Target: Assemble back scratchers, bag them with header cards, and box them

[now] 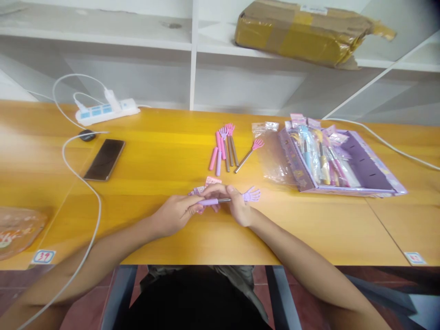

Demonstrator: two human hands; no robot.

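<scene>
A small purple back scratcher (252, 195) with a hand-shaped head and metal rod is held level between both hands. My left hand (176, 214) is closed around its purple handle. My right hand (239, 207) grips the metal rod near the head, which sticks out to the right. Pink and purple printed cards (212, 180) lie partly hidden behind my fingers. Beyond them on the table are loose pink handles (213, 158), a purple handle (218, 163) and several metal rods with pink or purple hand-shaped heads, one pink-headed rod (248, 156) lying apart.
Clear plastic bags (273, 158) lie beside a purple box (388, 190) holding several bagged back scratchers. At left are a phone (105, 159), a power strip (106, 112) and a white cable (99, 206) crossing my left forearm. A taped carton (302, 32) sits on the shelf.
</scene>
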